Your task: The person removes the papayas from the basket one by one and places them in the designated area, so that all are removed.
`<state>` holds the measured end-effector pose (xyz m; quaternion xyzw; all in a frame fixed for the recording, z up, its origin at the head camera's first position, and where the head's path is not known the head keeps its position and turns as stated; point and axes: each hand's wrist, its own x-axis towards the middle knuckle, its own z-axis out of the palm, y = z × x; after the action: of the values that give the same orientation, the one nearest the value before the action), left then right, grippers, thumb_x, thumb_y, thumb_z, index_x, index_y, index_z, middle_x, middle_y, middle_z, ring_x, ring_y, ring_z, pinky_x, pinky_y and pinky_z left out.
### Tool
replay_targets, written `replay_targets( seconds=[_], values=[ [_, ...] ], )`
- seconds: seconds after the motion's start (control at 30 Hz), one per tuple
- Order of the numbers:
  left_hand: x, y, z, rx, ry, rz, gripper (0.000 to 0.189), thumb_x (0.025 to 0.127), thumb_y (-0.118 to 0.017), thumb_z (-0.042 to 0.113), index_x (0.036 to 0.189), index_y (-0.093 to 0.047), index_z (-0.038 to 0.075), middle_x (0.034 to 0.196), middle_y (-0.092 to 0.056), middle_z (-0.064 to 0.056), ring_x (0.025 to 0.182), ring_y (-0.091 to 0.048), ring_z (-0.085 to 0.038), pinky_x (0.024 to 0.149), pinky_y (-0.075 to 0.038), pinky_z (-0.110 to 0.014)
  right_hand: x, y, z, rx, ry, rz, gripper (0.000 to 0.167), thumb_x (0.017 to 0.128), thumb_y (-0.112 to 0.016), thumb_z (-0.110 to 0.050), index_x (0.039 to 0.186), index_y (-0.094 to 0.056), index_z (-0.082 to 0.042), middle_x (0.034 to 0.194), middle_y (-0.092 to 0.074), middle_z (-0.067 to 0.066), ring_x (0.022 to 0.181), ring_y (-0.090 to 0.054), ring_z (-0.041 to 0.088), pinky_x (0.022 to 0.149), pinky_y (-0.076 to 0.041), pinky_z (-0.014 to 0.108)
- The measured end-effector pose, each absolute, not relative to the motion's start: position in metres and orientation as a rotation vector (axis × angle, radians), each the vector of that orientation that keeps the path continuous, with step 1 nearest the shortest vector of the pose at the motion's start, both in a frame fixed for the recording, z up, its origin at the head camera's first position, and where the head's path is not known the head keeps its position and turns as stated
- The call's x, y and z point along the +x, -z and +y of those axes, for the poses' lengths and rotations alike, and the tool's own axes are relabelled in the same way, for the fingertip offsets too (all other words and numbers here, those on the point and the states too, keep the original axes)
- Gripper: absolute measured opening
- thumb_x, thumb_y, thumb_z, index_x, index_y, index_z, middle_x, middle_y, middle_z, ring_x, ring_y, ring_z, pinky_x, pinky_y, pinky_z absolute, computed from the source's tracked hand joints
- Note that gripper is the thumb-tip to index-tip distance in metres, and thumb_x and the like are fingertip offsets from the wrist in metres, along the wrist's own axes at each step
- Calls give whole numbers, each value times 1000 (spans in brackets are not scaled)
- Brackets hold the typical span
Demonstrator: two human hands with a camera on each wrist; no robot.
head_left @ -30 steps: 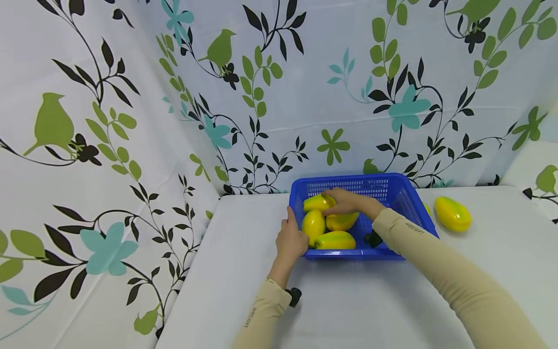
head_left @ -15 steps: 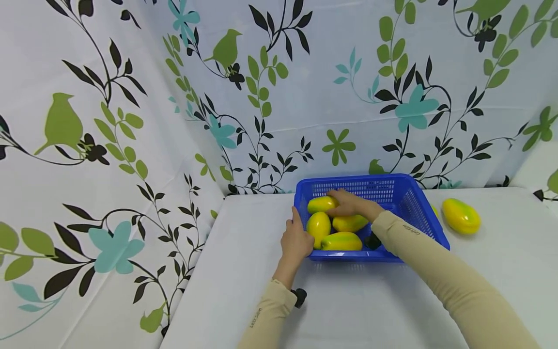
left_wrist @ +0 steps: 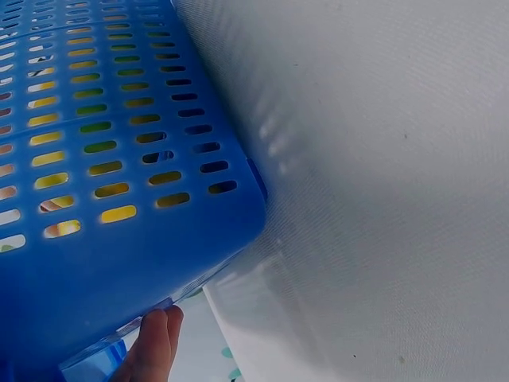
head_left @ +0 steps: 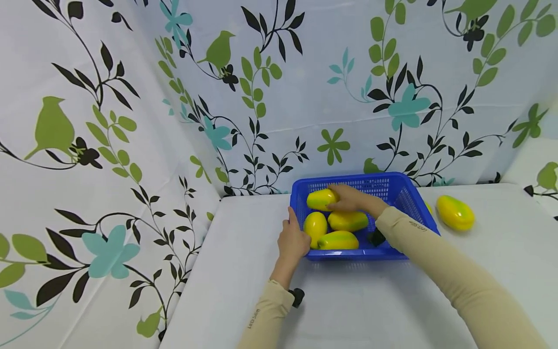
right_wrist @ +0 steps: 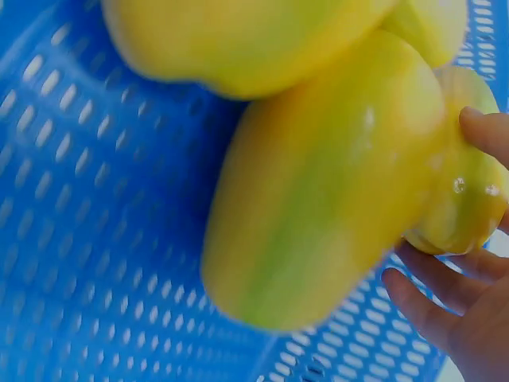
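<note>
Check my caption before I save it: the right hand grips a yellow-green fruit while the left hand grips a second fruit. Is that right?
Not quite: the left hand grips no fruit; it holds the blue basket by the left side of its rim, as the head view shows. The right hand does grip a yellow-green fruit.

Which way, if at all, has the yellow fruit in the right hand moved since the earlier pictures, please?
Yes: in the head view, the held yellow fruit has shifted slightly upward, toward the far rim of the blue basket.
</note>
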<state>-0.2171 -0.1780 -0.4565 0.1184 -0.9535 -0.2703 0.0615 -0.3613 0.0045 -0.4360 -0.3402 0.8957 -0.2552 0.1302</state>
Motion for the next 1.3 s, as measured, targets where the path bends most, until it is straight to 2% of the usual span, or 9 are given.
replay_targets(
  seconds=[0.13,0.27,0.33,0.47,0.7,0.93,1.07,1.2,1.3],
  values=[
    [-219,456,-179,364,822,-2883,88,83,-65,7,157,-17,3,124,-53,-27,68,-56,-27,72,-54,-47,-361,425,21,-986,783,2616,69,94,-65,-28,148,-36,4,140,-49,25,130,-42,45,107,-31,60],
    [-219,456,-181,374,835,-2879,88,82,-64,6,157,-17,2,121,-54,-27,69,-56,-28,72,-54,-47,-360,418,41,-984,812,2634,69,94,-66,-29,148,-37,3,135,-53,22,122,-48,41,104,-37,58],
    [-219,457,-182,378,839,-2875,88,82,-64,5,157,-18,2,120,-54,-28,70,-56,-29,73,-54,-47,-359,414,52,-988,820,2654,69,93,-66,-28,147,-38,4,129,-55,22,113,-52,36,100,-41,56],
    [-220,459,-183,373,853,-2873,88,82,-64,5,157,-18,2,123,-53,-29,74,-58,-31,76,-54,-50,-355,404,77,-998,835,2712,69,93,-67,-27,146,-38,6,121,-57,21,104,-54,33,93,-44,54],
    [-220,458,-182,358,875,-2869,87,82,-63,5,157,-18,2,122,-53,-29,71,-56,-30,73,-54,-49,-348,385,133,-1014,864,2800,70,92,-68,-26,145,-37,8,125,-55,25,110,-52,38,96,-40,59],
    [-219,458,-182,349,881,-2866,87,82,-62,4,157,-18,2,120,-53,-29,68,-55,-29,71,-54,-48,-338,380,193,-827,874,2889,74,91,-68,-28,146,-35,10,133,-49,31,116,-48,45,99,-34,68],
    [-219,458,-180,331,864,-2871,86,83,-62,4,156,-18,1,121,-53,-29,69,-55,-29,71,-54,-48,-336,385,232,-724,816,2943,76,92,-67,-29,144,-33,14,125,-51,33,109,-51,45,94,-37,67],
    [-219,457,-179,323,867,-2859,85,83,-61,4,156,-19,0,120,-53,-29,69,-56,-30,70,-54,-49,-332,394,270,-624,774,3021,74,93,-67,-29,141,-34,17,113,-54,32,96,-51,41,85,-41,62],
    [-218,457,-178,338,871,-2864,84,83,-60,4,156,-19,1,121,-53,-29,70,-55,-30,71,-53,-48,-327,406,292,-509,758,3063,74,93,-65,-31,139,-34,18,112,-52,34,93,-50,42,81,-41,60]
  ],
)
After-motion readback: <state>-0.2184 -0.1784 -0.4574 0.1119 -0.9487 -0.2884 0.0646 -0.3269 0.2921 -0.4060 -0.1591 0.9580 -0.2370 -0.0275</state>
